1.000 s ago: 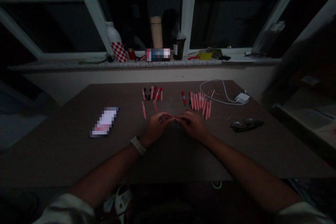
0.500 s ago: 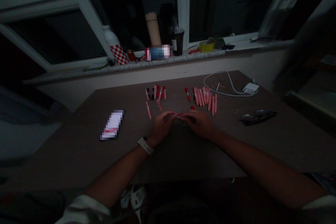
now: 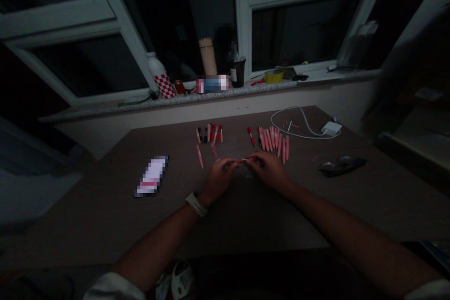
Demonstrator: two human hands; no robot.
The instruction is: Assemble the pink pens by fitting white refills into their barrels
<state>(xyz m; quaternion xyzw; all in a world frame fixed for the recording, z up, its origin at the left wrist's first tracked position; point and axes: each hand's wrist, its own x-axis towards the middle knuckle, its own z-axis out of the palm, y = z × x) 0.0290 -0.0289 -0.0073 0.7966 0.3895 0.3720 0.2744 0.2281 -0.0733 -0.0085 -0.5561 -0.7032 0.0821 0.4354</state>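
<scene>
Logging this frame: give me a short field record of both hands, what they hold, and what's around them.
left hand: left hand, fingers on a thin pink stick
right hand: right hand, fingers on the stick's other end
left wrist: white-strapped watch
surface: dark tabletop
nearby: pink pens in two loose groups, white power adapter, eyeglasses

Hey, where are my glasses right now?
In the head view, the glasses lie on the table at right, nearer the camera than the white charger.
</scene>
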